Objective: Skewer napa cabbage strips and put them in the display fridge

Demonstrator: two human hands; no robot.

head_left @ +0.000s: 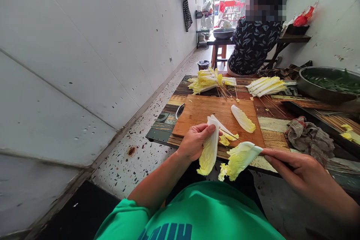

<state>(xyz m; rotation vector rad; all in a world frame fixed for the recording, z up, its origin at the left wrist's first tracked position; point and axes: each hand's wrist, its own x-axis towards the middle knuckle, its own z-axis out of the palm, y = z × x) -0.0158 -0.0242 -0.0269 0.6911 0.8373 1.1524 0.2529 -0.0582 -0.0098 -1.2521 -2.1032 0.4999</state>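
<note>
My left hand [197,140] is closed on a long napa cabbage leaf [209,153], its white end up and yellow frilly end down, over the near edge of the cutting board [194,114]. A second, wider cabbage leaf [239,159] hangs by its white rib from the pinched fingertips of my right hand [298,165]. Whether a skewer lies inside those fingers I cannot make out. Behind my left hand, more cabbage pieces [225,139] rest on the board, with a thin stick beside them. One separate leaf piece [243,118] lies flat at the board's right.
Skewered cabbage sits in two piles, left [204,81] and right [267,86], behind the board. To the right are a crumpled grey cloth [309,138], a dark tray of sticks [326,120] and a metal bowl of greens [305,82]. Another person [255,45] sits beyond the table.
</note>
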